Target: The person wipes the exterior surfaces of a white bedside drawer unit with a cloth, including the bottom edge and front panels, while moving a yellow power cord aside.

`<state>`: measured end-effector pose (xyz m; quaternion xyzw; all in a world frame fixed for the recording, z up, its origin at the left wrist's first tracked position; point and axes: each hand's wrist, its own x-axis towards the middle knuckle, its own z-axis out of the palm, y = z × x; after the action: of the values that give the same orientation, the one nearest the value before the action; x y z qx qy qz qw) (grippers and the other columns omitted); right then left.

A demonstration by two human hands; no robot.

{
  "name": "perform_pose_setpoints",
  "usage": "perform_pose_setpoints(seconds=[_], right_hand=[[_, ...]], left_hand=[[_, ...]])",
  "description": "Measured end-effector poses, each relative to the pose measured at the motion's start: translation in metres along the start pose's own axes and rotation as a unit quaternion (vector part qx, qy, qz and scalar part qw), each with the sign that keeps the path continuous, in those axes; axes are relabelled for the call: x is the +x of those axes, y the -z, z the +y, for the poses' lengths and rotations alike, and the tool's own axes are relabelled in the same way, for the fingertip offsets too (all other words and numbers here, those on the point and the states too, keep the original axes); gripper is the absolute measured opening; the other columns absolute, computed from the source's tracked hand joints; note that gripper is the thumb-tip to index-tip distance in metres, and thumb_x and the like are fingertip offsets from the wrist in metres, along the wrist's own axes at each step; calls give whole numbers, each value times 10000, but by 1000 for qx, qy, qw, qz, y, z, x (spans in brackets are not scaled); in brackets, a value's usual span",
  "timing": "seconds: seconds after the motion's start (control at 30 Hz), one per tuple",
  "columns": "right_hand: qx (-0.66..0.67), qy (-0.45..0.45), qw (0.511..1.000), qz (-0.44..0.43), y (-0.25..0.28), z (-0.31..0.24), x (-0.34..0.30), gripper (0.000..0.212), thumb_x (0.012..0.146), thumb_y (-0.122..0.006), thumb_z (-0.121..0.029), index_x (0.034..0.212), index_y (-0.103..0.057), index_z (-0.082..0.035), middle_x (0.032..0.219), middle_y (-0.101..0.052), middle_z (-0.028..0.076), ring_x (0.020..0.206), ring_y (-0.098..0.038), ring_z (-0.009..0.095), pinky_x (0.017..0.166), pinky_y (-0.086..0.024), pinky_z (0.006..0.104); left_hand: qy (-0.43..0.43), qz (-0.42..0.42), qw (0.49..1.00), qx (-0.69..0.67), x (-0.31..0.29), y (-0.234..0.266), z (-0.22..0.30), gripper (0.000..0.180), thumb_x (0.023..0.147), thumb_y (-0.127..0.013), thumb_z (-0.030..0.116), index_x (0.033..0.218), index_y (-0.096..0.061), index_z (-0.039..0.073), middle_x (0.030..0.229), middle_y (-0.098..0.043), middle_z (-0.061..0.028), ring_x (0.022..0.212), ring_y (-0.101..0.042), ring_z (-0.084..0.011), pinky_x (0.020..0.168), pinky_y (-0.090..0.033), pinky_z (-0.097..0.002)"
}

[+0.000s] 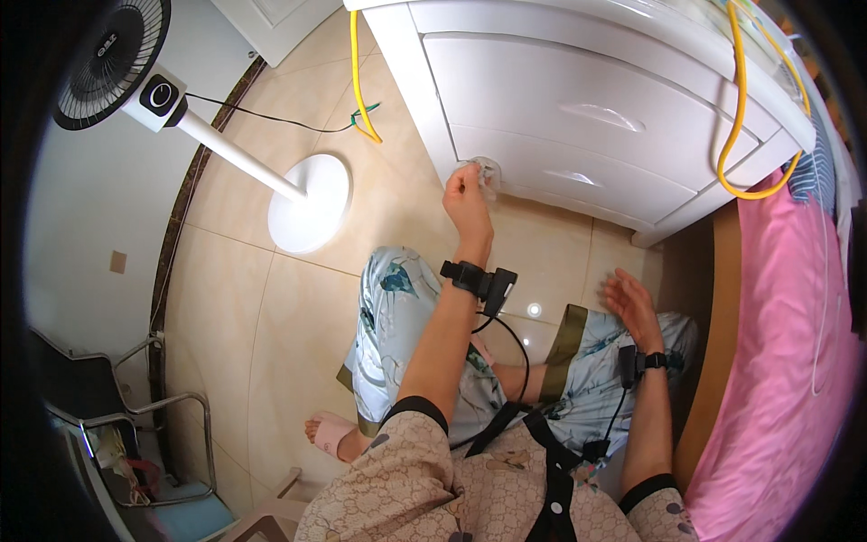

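My left hand reaches forward to the lower left corner of a white chest of drawers. Its fingers are closed on a crumpled, whitish, partly see-through piece, which lies against the bottom drawer; whether it is plastic or a thin wipe I cannot tell. My right hand hangs above my right knee, with its fingers apart and nothing in it. The drawers are closed, with pale moulded handles.
A white pedestal fan stands on the tiled floor at the left. Yellow cables hang off the chest at both sides. A bed with pink bedding borders my right. A metal-framed chair is at the lower left.
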<state>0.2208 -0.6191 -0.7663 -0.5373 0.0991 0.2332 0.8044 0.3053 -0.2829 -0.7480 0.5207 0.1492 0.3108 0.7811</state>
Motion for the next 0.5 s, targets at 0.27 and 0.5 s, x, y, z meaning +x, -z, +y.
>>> perform_pose_setpoints(seconds=[0.27, 0.5], right_hand=[[-4, -11, 1000, 4, -4, -3, -2, 458, 920, -527, -231, 1295, -402, 1, 1098, -559, 95, 966, -579, 170, 832, -496, 296], [-8, -9, 1000, -5, 6, 1, 5, 460, 918, -529, -243, 1285, -407, 6, 1094, -560, 99, 966, -580, 172, 829, -498, 296]], left_hand=[[-80, 109, 991, -6, 14, -27, 36, 267, 807, -601, -14, 989, -409, 23, 904, -526, -97, 736, -577, -160, 630, -469, -263], [15, 130, 991, 10, 12, -19, 23, 175, 808, -593, -2, 926, -464, 14, 804, -548, -84, 630, -559, -138, 539, -443, -241]])
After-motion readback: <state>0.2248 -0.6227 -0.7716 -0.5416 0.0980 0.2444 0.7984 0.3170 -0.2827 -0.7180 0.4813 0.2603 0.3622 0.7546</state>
